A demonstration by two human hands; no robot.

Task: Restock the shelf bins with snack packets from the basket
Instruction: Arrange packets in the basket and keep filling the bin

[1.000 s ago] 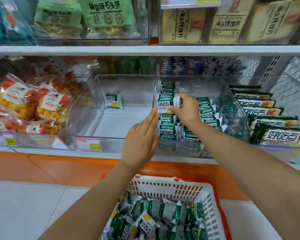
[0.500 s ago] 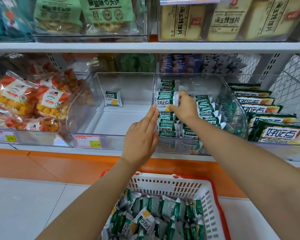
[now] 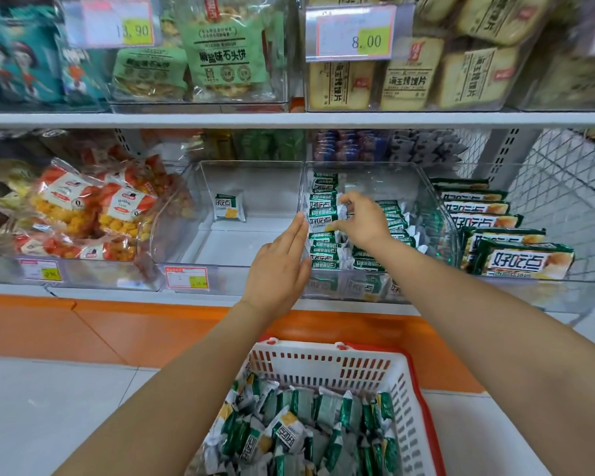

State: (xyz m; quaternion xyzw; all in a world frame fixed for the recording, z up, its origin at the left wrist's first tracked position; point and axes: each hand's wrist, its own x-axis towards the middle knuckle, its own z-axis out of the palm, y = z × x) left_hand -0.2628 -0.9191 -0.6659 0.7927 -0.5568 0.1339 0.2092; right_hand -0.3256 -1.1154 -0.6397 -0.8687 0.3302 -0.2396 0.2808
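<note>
A white basket with a red rim point(image 3: 406, 400) stands on the floor below me, holding several green-and-white snack packets point(image 3: 289, 434). In a clear shelf bin point(image 3: 440, 214) stand rows of the same packets point(image 3: 323, 249). My right hand point(image 3: 364, 221) reaches into that bin, and its fingers pinch one upright packet point(image 3: 322, 221) in the left row. My left hand point(image 3: 279, 269) is flat with straight fingers, pressed against the bin's left wall beside that row. The clear bin point(image 3: 200, 249) to the left holds a single packet point(image 3: 229, 207) at its back.
Bags of red and yellow snacks point(image 3: 83, 214) fill the bin at far left. Long green biscuit packs point(image 3: 516, 259) lie stacked at right. An upper shelf point(image 3: 289, 119) carries more bins with price tags. An orange plinth point(image 3: 117, 331) runs under the shelf above the white floor.
My right hand has stayed on the packet in the left row, shifting it slightly. My left hand holds its place by the bin. The view has tilted a little upward.
</note>
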